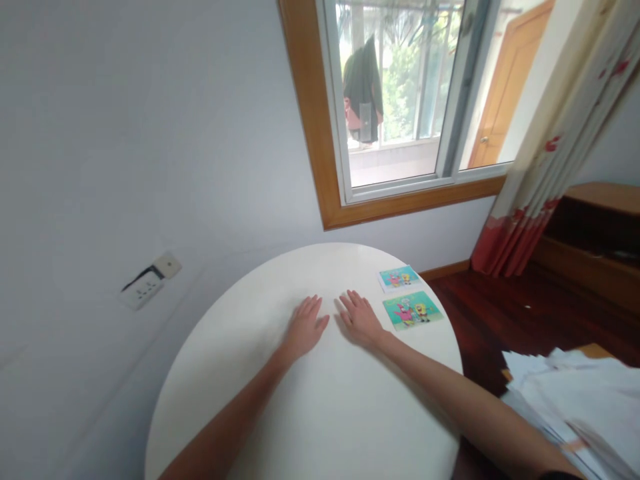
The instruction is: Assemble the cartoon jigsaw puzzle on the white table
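My left hand (305, 328) lies palm down on a round white table (320, 420), its fingers stretched out and the thumb apart. To its right my right hand (361, 320) rests flat in the same way, with a small gap between the two. Neither holds anything. Close to the right hand, at the table's right side, is a teal card (413, 311) printed with a pink and a yellow cartoon figure. Just behind that lies a smaller piece (399, 279) with a similar picture and a white lower edge; whether it is one sheet or a stack I cannot tell.
A pale wall with a socket (143, 291) borders the table on the left. Behind stands a wood-framed window (395, 217), with a red-and-cream curtain (520, 220) to its right. Loose papers (585, 400) are piled at lower right, beside the dark wooden floor (480, 327).
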